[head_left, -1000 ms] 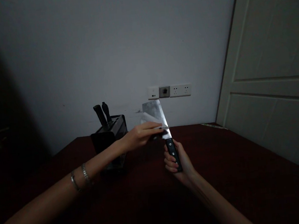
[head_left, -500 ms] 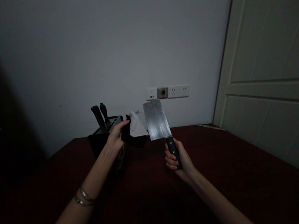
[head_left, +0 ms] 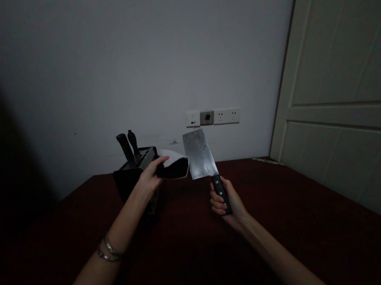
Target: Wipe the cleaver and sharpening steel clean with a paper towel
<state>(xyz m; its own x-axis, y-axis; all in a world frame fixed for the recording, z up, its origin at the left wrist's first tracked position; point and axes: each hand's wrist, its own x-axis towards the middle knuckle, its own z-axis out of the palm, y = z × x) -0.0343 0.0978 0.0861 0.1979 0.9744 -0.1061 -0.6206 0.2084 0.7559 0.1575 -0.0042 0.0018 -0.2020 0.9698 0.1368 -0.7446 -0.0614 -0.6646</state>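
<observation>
My right hand (head_left: 226, 202) is closed round the black handle of a steel cleaver (head_left: 199, 154), whose broad blade stands upright above a dark red table (head_left: 306, 212). Just left of the blade, my left hand (head_left: 150, 175) grips a folded white cloth (head_left: 175, 166) that nearly touches the blade's left edge. Behind my left hand stands a black knife block (head_left: 133, 175) with two dark handles (head_left: 127, 145) sticking up from it.
A grey wall rises behind the table, with a row of wall sockets (head_left: 213, 117) just above the cleaver. A pale panelled door (head_left: 345, 99) fills the right side. The left side of the room is very dark.
My left hand drew the cloth off the cleaver blade and moved left toward the knife block. The cloth now sits folded flatter in that hand. The cleaver stayed upright in my right hand.
</observation>
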